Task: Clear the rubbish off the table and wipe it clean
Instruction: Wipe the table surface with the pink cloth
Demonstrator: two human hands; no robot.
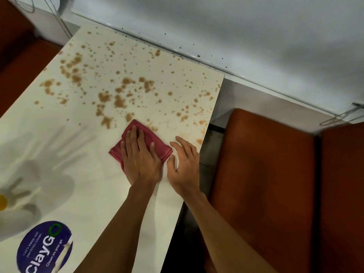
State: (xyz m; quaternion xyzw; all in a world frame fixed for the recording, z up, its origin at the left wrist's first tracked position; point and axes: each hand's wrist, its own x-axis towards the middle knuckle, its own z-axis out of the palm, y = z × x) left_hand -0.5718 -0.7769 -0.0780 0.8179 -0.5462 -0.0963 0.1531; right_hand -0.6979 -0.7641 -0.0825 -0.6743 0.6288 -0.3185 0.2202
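A cream table (82, 154) is spattered with several brown stains (110, 95) over its far half. A folded red cloth (151, 138) lies near the right edge, just below the stains. My left hand (140, 158) presses flat on the cloth with straight fingers. My right hand (185, 162) rests on the bare table just right of the cloth, fingers relaxed and slightly spread, holding nothing.
An orange-brown bench seat (275, 184) runs along the table's right side and another (17, 62) on the left. A white wall (236, 26) with a ledge bounds the far end. A round blue sticker (44, 247) sits near the front left.
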